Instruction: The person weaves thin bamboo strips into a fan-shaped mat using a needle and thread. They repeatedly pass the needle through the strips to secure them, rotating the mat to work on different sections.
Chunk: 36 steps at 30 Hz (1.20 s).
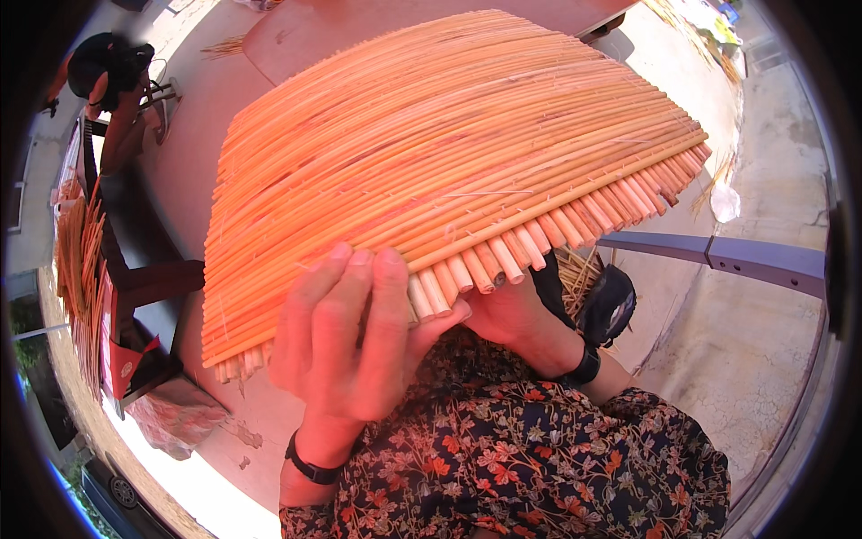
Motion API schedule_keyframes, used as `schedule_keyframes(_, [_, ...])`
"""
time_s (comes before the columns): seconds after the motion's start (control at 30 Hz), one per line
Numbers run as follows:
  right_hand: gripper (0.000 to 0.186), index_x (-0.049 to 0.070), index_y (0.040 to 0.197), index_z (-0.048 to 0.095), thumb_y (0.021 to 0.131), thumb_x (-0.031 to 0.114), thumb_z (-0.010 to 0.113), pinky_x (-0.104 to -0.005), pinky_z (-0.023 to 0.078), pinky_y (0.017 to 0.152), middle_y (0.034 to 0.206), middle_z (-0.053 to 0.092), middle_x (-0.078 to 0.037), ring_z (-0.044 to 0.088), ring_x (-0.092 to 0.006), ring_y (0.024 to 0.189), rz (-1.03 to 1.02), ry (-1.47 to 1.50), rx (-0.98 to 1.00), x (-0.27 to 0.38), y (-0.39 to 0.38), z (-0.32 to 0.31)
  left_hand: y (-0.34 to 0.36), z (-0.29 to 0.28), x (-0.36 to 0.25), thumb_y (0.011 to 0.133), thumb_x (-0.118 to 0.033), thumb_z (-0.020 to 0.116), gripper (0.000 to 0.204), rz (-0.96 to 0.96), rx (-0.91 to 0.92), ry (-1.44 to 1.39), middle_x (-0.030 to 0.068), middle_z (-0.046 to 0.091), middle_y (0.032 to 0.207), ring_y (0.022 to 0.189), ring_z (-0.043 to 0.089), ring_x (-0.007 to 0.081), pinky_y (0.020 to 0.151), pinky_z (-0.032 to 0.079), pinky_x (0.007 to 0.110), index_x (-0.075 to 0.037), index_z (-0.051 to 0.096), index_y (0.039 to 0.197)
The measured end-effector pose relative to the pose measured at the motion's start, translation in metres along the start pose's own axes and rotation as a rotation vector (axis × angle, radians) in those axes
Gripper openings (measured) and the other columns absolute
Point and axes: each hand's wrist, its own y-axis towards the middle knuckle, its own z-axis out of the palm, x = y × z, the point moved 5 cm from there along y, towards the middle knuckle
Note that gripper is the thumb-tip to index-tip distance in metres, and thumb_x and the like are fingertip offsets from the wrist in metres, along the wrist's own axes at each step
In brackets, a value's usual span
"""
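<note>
A broad panel of reeds (431, 144) spreads out before me, tilted and raised. Straight orange-tan stalks lie side by side on top, and a second layer shows its cut ends along the near edge. My left hand (346, 332) grips that near edge on the left, its fingers flat on the upper stalks and its thumb beneath. Under the edge, just right of it, my right hand (521, 323) touches the panel from below. Most of the right hand's fingers are hidden by the reeds. Small pale ties dot the stalks near the edge.
A dark bench frame (148, 278) stands at left with a bundle of loose reeds (79, 260) beside it. Another person (121, 90) is at the far left. At right a grey metal bar (763, 262) crosses the floor, near a dark bag (609, 305). Behind the panel is a table (314, 31).
</note>
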Motion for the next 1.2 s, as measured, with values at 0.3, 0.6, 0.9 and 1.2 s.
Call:
schedule_keyframes(0.3, [0.046, 0.014, 0.133, 0.053, 0.096, 0.027, 0.076, -0.0325, 0.057, 0.085, 0.116, 0.063, -0.001, 0.065, -0.0128, 0.101, -0.145, -0.169, -0.109, 0.007, 0.002, -0.013, 0.002, -0.002, 0.001, 0.091, -0.043, 0.077, 0.046, -0.009, 0.005, 0.006, 0.0125, 0.067, 0.094, 0.087, 0.071, 0.0315, 0.075, 0.063, 0.038, 0.003, 0.075, 0.1])
schedule_keyframes(0.6, [0.047, 0.012, 0.129, 0.057, 0.096, 0.042, 0.072, -0.0334, 0.057, 0.072, 0.116, 0.066, -0.004, 0.067, -0.0155, 0.097, -0.023, 0.01, -0.053, 0.0, 0.001, 0.0, 0.001, -0.003, 0.002, 0.089, -0.043, 0.079, 0.048, -0.024, -0.006, 0.002, 0.0126, 0.067, 0.095, 0.087, 0.07, 0.0319, 0.074, 0.063, 0.039, 0.002, 0.075, 0.101])
schedule_keyframes(0.9, [0.043, 0.009, 0.106, 0.068, 0.091, 0.049, 0.072, -0.0329, 0.05, 0.059, 0.095, 0.072, -0.008, 0.065, -0.019, 0.071, 0.12, 0.198, 0.006, -0.01, 0.002, 0.009, 0.002, -0.003, 0.003, 0.088, -0.044, 0.079, 0.048, -0.034, -0.027, 0.002, 0.0122, 0.067, 0.094, 0.085, 0.071, 0.0321, 0.073, 0.063, 0.039, 0.002, 0.075, 0.101])
schedule_keyframes(1.2, [0.036, 0.007, 0.083, 0.07, 0.094, 0.041, 0.07, -0.0359, 0.053, 0.061, 0.082, 0.071, -0.014, 0.063, -0.02, 0.065, 0.112, 0.256, 0.118, -0.012, 0.001, 0.012, 0.004, -0.004, 0.003, 0.087, -0.043, 0.08, 0.049, -0.044, -0.029, -0.006, 0.012, 0.067, 0.094, 0.086, 0.071, 0.0325, 0.074, 0.062, 0.04, 0.003, 0.075, 0.102])
